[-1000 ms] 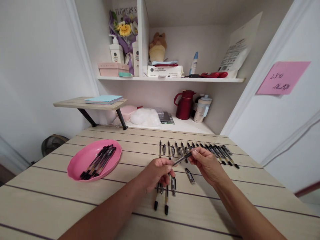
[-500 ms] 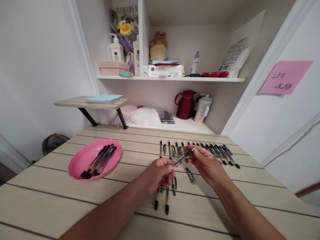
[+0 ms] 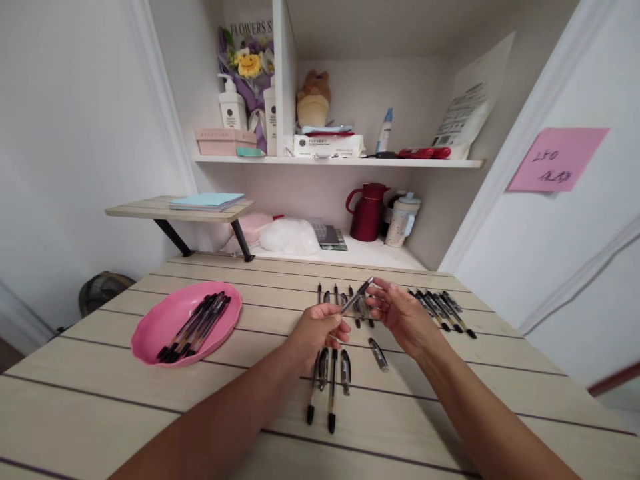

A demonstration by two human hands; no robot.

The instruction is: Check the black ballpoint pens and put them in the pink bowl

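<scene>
My left hand (image 3: 320,331) pinches the lower end of a thin black pen (image 3: 356,298) that points up and to the right. My right hand (image 3: 400,317) is beside the pen's upper end, fingers curled loosely around it. Both hands hover above the wooden table (image 3: 100,400). Below them lie two uncapped pens (image 3: 321,393) and loose pen caps (image 3: 379,353). A row of several pens and caps (image 3: 440,308) lies across the table behind my hands. A pink dish (image 3: 155,323) at the left holds several capped pens (image 3: 195,325).
A small raised shelf (image 3: 175,210) with blue paper stands at the back left. The alcove behind holds a red jug (image 3: 367,212), a spotted cup (image 3: 400,220) and a white bag (image 3: 290,235). A pink note (image 3: 555,160) hangs on the right wall.
Both hands have lifted the pen a little higher and further from me, and its tip tilts more upward. The camera view has shifted slightly.
</scene>
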